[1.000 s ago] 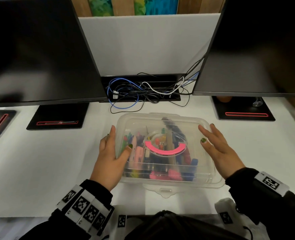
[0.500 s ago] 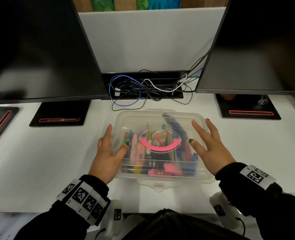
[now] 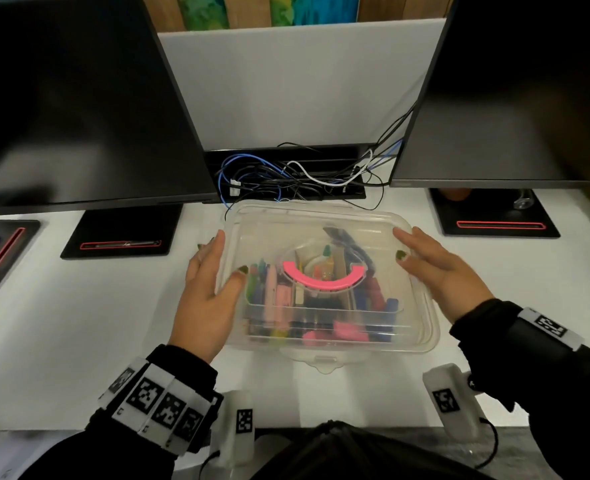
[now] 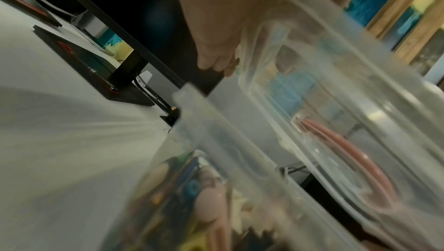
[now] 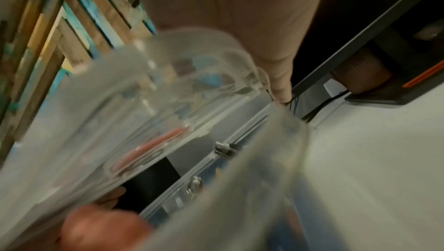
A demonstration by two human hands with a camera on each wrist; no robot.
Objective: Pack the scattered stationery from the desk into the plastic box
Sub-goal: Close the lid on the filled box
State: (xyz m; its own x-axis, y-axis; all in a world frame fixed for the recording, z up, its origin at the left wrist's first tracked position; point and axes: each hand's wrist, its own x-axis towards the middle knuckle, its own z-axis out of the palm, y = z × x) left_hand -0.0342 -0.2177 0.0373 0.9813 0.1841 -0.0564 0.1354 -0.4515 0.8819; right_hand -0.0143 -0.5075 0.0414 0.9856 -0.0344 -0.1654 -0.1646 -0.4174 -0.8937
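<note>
Clear plastic lid (image 3: 321,233) w/ pink curved handle (image 3: 323,279) held over clear stationery-filled box (image 3: 324,327); left hand (image 3: 206,296) gripping left edge, right hand (image 3: 440,268) spread flat on right edge.

1. A white table (image 3: 61,327) is seen.
2. A clear plastic box (image 3: 421,327) is set on it, centrally.
3. Two black monitor bases (image 3: 124,237) (image 3: 494,220) and loose cables (image 3: 286,174) are placed behind.
</note>
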